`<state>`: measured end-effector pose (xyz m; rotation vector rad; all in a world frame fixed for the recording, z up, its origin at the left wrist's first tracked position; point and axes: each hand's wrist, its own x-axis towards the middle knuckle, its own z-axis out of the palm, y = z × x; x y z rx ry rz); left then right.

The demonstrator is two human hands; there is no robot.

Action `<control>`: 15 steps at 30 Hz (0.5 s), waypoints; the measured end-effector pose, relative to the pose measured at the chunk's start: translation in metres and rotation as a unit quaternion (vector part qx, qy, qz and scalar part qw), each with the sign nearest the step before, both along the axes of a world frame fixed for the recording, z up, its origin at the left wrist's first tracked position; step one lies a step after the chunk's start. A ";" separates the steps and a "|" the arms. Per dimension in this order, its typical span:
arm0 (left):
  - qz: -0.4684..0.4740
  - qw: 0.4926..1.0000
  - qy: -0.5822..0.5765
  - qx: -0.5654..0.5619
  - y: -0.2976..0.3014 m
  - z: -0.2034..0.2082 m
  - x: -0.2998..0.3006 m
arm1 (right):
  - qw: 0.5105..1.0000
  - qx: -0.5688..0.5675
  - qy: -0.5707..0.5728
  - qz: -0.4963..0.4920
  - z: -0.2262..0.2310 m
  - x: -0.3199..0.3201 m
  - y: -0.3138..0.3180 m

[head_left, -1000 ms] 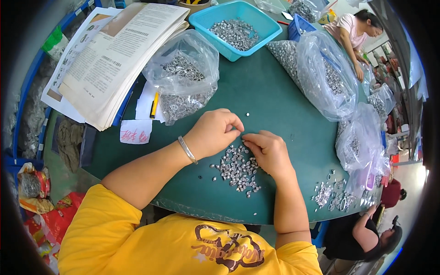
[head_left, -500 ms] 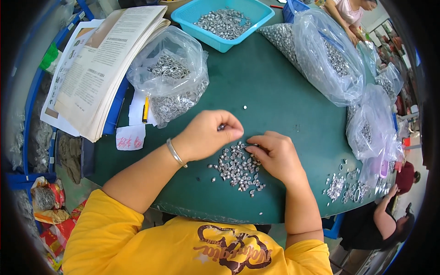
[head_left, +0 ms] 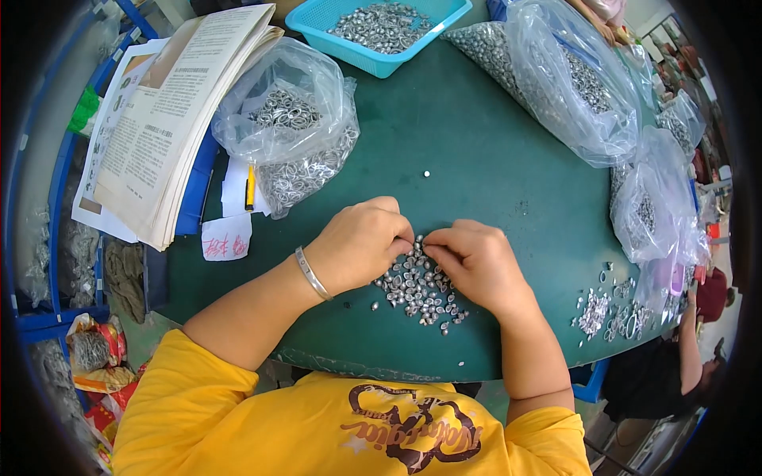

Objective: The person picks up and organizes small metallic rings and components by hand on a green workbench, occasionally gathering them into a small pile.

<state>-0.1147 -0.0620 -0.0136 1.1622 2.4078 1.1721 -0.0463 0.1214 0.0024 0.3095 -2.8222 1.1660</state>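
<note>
A loose pile of small silver-grey metal pieces [head_left: 421, 295], some cup-shaped and some rounded, lies on the green table in front of me. My left hand [head_left: 357, 244], with a silver bangle at the wrist, has its fingers curled and pinched at the pile's far left edge. What it pinches is mostly hidden behind the fingers. Opposite it, my right hand [head_left: 478, 263] is closed, thumb and forefinger together at the pile's far right edge. A few pieces show between the two sets of fingertips; whether the right fingers grip one is hidden.
Clear bags of metal rings [head_left: 305, 170] and metal parts [head_left: 587, 95] stand left and right. A blue basket [head_left: 381, 55] sits at the back, a newspaper stack [head_left: 186, 103] at the left. Small parts [head_left: 595, 313] lie far right. Other people are at the right edge.
My left hand has come down to the pile, its fingertips nearer the right hand's. The small pieces seen inside its curl before are now hidden. The view has shifted slightly.
</note>
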 end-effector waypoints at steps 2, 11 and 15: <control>-0.001 1.000 0.021 0.005 0.000 -0.002 0.000 | 0.997 0.066 0.031 0.002 -0.002 0.002 -0.002; 0.044 0.680 -0.655 0.327 -0.003 0.008 -0.020 | 0.935 -0.308 -0.151 -0.093 0.002 -0.002 0.011; 0.085 0.675 -0.660 0.320 -0.002 0.015 -0.020 | 0.996 0.089 0.032 0.005 -0.002 -0.002 -0.006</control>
